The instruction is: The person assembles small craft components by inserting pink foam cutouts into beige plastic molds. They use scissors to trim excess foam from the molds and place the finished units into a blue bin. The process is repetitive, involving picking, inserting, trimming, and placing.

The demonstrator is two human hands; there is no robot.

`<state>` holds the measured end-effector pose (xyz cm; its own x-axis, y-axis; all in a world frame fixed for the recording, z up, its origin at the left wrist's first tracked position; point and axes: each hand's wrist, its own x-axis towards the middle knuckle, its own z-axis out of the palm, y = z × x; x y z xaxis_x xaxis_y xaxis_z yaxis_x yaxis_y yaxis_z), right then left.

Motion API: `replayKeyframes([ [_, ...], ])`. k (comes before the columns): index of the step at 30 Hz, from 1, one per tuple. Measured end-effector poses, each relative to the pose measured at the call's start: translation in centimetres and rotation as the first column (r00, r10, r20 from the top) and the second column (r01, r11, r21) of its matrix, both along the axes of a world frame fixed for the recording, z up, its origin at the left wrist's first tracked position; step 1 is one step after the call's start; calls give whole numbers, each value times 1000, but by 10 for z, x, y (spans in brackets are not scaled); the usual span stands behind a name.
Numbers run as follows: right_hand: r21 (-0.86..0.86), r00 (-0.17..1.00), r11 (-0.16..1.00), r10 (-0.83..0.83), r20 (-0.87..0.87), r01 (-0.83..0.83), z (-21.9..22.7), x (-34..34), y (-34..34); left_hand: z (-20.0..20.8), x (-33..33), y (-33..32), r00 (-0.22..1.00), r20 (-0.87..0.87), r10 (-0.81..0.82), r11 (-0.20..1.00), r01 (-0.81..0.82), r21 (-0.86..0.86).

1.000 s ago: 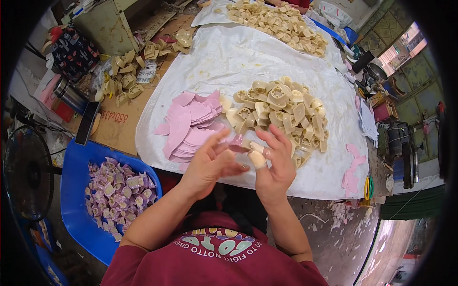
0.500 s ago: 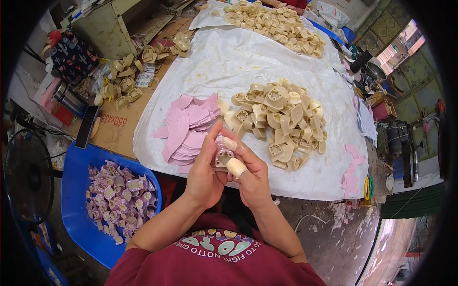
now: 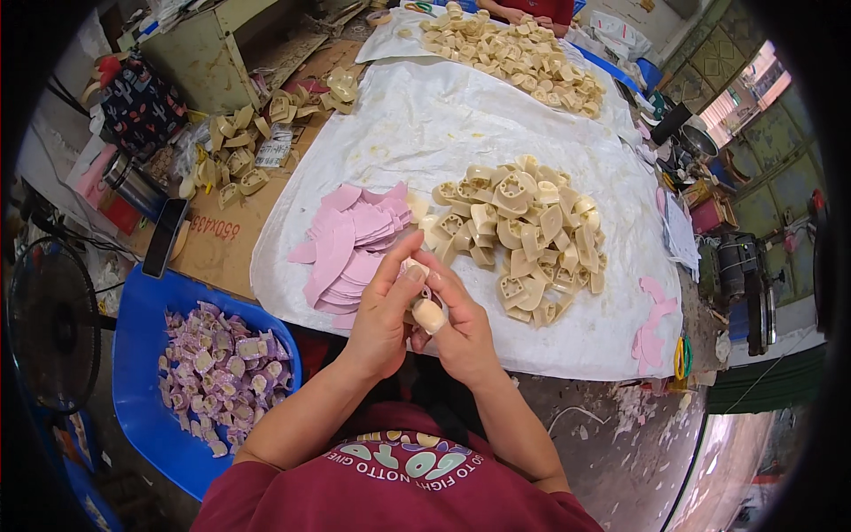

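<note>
Right at the front, a maroon shirt (image 3: 399, 492), and out from it two bare forearms angling together over the table's near edge. Here are the hands: the left hand (image 3: 377, 326) and the right hand (image 3: 463, 330) meet, fingers curled, both closed around one small piece (image 3: 426, 292). It sits between the fingertips, mostly hidden; just a sliver shows. A cream cover (image 3: 429, 316) caps the right thumb!

Down to the left, a blue basin (image 3: 135, 399) holds a heap of pink-wrapped pieces (image 3: 222, 363). Just beyond the left hand, flat pink cutouts (image 3: 330, 257) lie overlapped in a loose stack, and beside them, past the right hand, rises a pile of beige pieces (image 3: 532, 235). All of it rests on a white sheet (image 3: 425, 115). Over on the right, pink strips (image 3: 654, 328) lie near the sheet's edge.

Look left: a dark phone (image 3: 166, 238) leans by a metal flask (image 3: 133, 184), more beige parts (image 3: 235, 151) behind. And at the far end, another big beige heap (image 3: 514, 62), with a co-worker's hands (image 3: 514, 15) just behind it!
</note>
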<state>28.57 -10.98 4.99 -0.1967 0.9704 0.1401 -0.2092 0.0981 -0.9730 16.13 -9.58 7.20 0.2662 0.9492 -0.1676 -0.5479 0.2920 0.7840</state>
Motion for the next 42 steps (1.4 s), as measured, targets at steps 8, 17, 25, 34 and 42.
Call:
replayKeyframes([
  [8,375,831,925,-163,533,-59,21,17,10,8,-13,1,974,159,-159,986,165,-28],
  [17,346,957,938,-71,281,-32,16,28,17,11,-14,-7,902,358,-240,971,229,72],
  [25,-124,947,986,63,-316,-107,18,9,7,3,-12,-8,915,334,-226,974,210,86],
  [34,-244,945,967,-15,-328,-70,9,10,7,-16,-25,2,974,-139,-180,882,223,414],
  [42,-450,991,892,-12,-135,-50,-1,44,8,3,-33,14,552,-715,430,373,612,697],
])
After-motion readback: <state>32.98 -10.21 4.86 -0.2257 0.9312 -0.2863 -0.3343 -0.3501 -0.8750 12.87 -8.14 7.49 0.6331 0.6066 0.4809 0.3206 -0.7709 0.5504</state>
